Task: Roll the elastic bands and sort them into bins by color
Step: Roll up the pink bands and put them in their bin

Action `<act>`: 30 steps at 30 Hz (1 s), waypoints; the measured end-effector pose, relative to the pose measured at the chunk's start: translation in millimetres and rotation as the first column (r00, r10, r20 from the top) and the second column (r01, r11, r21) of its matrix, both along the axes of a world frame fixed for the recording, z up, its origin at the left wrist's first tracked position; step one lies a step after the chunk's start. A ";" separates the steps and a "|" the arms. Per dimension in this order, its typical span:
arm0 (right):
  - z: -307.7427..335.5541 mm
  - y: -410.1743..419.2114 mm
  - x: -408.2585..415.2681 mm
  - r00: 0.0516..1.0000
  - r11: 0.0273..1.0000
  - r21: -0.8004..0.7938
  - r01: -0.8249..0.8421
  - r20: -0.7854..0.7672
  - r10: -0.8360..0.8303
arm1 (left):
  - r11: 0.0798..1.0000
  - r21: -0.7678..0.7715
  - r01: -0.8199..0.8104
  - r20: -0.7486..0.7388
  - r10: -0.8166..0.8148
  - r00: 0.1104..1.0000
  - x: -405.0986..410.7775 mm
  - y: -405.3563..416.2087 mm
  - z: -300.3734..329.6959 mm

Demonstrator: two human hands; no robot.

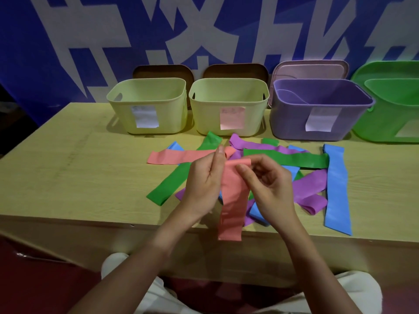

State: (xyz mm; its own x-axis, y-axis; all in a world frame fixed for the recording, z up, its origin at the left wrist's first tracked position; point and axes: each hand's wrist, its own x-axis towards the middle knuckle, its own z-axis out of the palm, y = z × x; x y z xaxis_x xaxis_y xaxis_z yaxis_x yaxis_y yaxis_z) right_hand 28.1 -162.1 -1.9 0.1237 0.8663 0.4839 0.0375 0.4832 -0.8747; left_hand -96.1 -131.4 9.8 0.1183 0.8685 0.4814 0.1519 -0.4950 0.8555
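A pink elastic band (233, 200) hangs between my hands above the table's front edge, its top end curled over into the start of a roll. My left hand (205, 180) holds the band's left edge near the top. My right hand (269, 186) pinches the curled top end with thumb and fingers. Behind them lies a loose pile of flat bands: another pink band (172, 157), green bands (170, 184) (294, 158), purple bands (310, 184) and blue bands (337, 189). Four bins stand in a row at the back.
From left to right stand two pale yellow bins (147, 89) (226, 89), a purple bin (322, 91) and a green bin (390, 96), each with a paper label. Lids lean behind them against a blue-and-white wall. The wooden table (68, 166) stretches left of the pile.
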 end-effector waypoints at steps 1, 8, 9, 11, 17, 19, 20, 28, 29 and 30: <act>-1.3 -0.3 0.5 1.000 1.000 -0.014 0.003 -0.002 -0.003 | 1.000 0.017 -0.005 -0.036 0.006 0.999 -0.8 1.0 -0.5; -2.5 -2.6 -3.2 1.000 0.998 -0.064 0.015 -0.026 -0.017 | 0.926 0.371 -0.066 -0.274 0.177 0.945 -5.5 2.5 -2.8; -1.3 -3.3 -4.0 0.999 0.998 -0.066 0.011 -0.037 -0.014 | 0.908 0.412 -0.076 -0.281 0.206 0.937 -4.7 2.9 -3.5; -0.3 -3.2 -4.6 0.998 0.997 -0.071 -0.001 -0.064 -0.004 | 0.895 0.437 -0.092 -0.272 0.229 0.935 -4.1 4.4 -6.2; -7.1 -1.4 1.6 0.994 0.996 -0.060 -0.064 -0.089 0.059 | 0.978 0.183 -0.098 -0.115 0.120 0.986 -3.3 7.0 -9.4; -5.7 -1.6 1.2 0.998 0.998 -0.020 -0.055 -0.034 0.054 | 0.997 0.056 -0.044 -0.021 0.046 0.999 -0.9 3.9 -6.4; -5.3 -1.8 0.6 0.999 0.999 -0.005 -0.042 -0.028 0.042 | 1.000 0.016 -0.026 0.006 0.026 1.000 0.3 2.9 -5.6; -7.2 -4.6 0.9 0.997 0.997 -0.045 0.060 0.042 -0.058 | 0.995 0.073 -0.072 -0.147 0.082 0.986 -3.7 2.7 -10.4; -7.8 -4.8 1.0 0.997 0.997 -0.047 0.063 0.048 -0.061 | 0.989 0.127 -0.074 -0.178 0.096 0.979 -5.1 2.3 -11.3; -7.8 -5.1 0.7 0.997 0.997 -0.051 0.063 0.049 -0.061 | 0.980 0.187 -0.074 -0.217 0.115 0.969 -6.0 1.5 -11.1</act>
State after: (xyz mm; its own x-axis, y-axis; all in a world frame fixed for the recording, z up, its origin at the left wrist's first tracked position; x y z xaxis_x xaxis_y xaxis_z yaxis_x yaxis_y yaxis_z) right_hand 28.8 -167.2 -9.7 0.1560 0.8820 0.4446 0.1080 0.4322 -0.8953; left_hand -102.1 -129.8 -1.3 0.1628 0.7847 0.5981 0.3840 -0.6088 0.6942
